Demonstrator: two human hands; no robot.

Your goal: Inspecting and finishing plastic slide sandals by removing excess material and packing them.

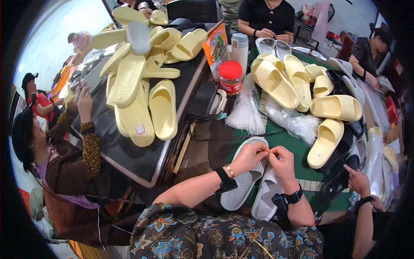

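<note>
A pair of light grey slippers lies on the table in front of me: the left slipper (237, 195) and the right slipper (266, 199) are side by side. Over their far ends, my left hand (250, 159) and my right hand (282, 165) meet with fingertips pinched together. Whatever they pinch is too small to make out. A faint thin strand seems to run across the slippers below my hands. Just beyond lie two bundles of thin white plastic strands, a left bundle (245, 113) and a right bundle (297, 123).
Pale yellow slippers (163, 110) are piled on the black table (146, 162) at left; more yellow slippers (336, 108) lie on the green surface (297, 153) at right. A red-lidded jar (230, 77), a grey-white bottle (239, 54) and an orange packet (217, 45) stand ahead. Co-workers sit around; one's hand (359, 180) reaches in at right.
</note>
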